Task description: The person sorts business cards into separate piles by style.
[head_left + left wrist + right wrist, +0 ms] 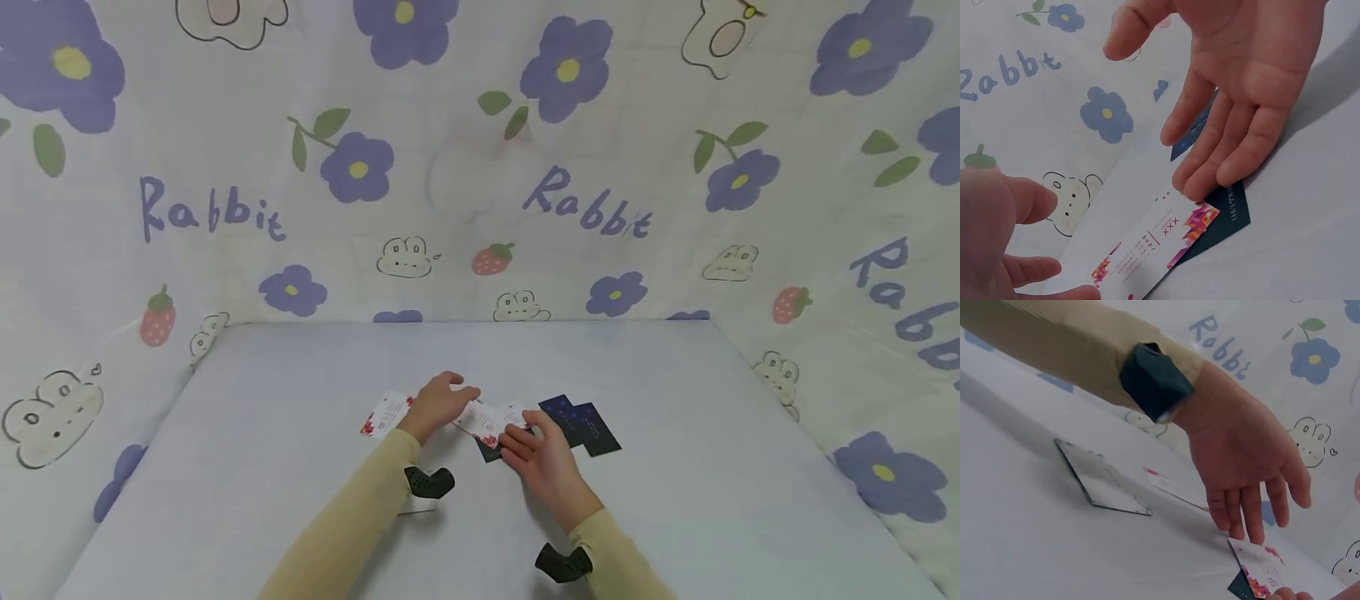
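Note:
A white business card [480,422] with red-orange patterned corners lies between my hands in the head view. My left hand [441,407] reaches to its left end, fingers extended and apart, fingertips touching or just above it. At the card's right end is my right hand [551,471], palm turned up, with loosely bent fingers near its edge. In the left wrist view a dark card [1229,215] sticks out from under the white card [1147,250]. Another white card [515,412] shows partly behind the right fingertips.
Two dark blue cards [597,429] overlap to the right of the hands. Another white patterned card [386,414] lies left of the left hand. Nearer, a white card with a dark edge [1104,478] is mostly hidden by the left forearm in the head view. Printed cloth [465,183] surrounds the white table [300,358].

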The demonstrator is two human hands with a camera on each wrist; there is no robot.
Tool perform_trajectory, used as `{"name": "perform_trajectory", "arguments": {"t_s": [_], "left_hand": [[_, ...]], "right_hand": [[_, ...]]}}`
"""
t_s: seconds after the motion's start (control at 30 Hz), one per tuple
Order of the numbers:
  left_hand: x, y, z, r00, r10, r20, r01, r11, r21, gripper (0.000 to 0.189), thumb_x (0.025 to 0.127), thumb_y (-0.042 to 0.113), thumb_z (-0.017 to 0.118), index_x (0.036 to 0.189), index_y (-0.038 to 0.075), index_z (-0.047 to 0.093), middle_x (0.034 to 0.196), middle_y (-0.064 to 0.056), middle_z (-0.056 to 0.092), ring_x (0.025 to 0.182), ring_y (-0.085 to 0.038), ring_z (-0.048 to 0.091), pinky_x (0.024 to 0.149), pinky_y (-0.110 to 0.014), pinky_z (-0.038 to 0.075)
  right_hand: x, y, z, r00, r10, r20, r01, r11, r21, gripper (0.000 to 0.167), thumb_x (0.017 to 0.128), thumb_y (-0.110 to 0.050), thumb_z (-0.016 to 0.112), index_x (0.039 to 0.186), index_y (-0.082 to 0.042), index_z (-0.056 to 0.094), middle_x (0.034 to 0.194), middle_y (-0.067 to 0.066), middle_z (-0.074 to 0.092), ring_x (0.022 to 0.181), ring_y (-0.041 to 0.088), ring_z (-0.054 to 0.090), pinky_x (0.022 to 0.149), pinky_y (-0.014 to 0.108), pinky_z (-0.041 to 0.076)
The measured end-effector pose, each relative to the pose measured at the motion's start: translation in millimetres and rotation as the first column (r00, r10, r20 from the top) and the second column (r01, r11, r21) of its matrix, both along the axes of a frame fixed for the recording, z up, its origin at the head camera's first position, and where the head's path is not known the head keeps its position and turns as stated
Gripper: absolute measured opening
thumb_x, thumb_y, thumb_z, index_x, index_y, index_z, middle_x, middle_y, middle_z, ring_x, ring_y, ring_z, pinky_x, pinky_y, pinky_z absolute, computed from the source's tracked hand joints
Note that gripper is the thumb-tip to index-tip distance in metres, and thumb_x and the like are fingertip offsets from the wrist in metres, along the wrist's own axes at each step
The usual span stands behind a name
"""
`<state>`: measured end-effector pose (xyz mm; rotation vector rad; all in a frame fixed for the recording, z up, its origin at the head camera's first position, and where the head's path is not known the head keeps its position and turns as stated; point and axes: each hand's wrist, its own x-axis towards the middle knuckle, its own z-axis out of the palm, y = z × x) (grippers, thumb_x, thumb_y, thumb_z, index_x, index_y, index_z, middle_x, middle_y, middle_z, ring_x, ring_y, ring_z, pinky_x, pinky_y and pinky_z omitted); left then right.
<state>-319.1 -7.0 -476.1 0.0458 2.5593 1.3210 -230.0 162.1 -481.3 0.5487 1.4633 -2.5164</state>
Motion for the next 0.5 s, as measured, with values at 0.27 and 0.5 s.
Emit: {"name": "perform_trajectory", "arguments": {"t_s": [0.27,0.5], "left_hand": [[-3.1,-16.3,-2.2,0.999,0.04,0.011,-0.041,0.997,0.061,0.059,0.098,0.046,0.059,0.144,0.009,0.053,0.152,-0.017,0.051,0.129,-0.033,0.056,0.106,-0.049,0.049],[12.1,-36.5,8.9,0.994,0.016,0.11,-0.042,0.97,0.241,0.057,0.1,0.04,0.06,0.145,0.007,0.051,0.129,-0.016,0.065,0.105,-0.024,0.066,0.093,-0.035,0.057]], "right_hand": [[-15.9,1,-0.9,1.0,0.019,0.012,-0.019,1.0,-0.001,0.076,0.104,-0.038,0.047,0.162,-0.01,0.006,0.16,0.028,0.034,0.146,0.04,0.04,0.123,0.046,0.034],[-18.6,10,9.5,0.998,0.043,0.042,-0.047,0.993,0.108,0.067,0.103,-0.037,0.048,0.158,-0.014,0.019,0.129,0.014,0.064,0.104,0.021,0.058,0.084,0.027,0.043]]}}
